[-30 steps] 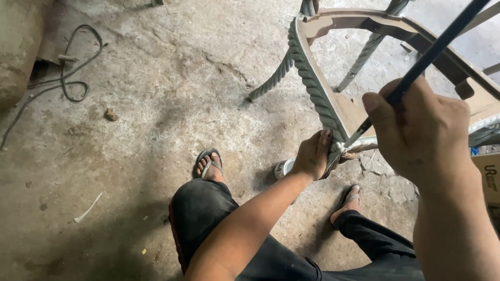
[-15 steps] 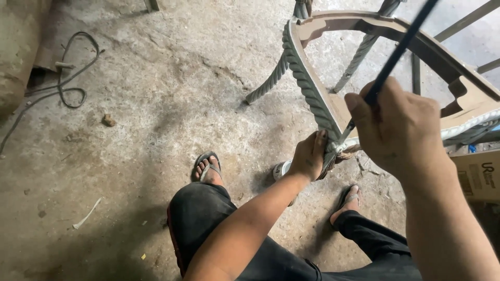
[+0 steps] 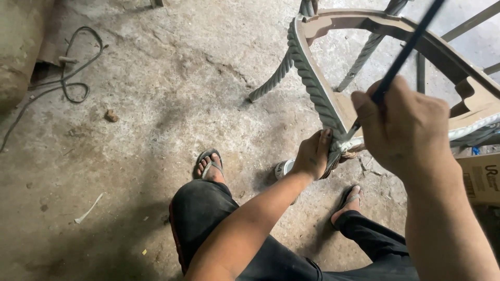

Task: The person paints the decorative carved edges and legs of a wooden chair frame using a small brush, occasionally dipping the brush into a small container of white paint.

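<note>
Left hand [image 3: 312, 156] pinches the lower corner of an upturned chair frame [image 3: 317, 88] on the concrete floor [image 3: 156, 104]; right hand [image 3: 403, 122], grip closed around a thin dark rod [image 3: 403, 54], pokes its tip there. Binding appears barely begun; most of the frame stays bare.

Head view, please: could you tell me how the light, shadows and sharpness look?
Head view: soft daylight without glare; a dim shadow darkens the floor at lower left; the right hand, close to the lens, looks large and slightly soft, while the left hand and chair frame stay sharp.
</note>
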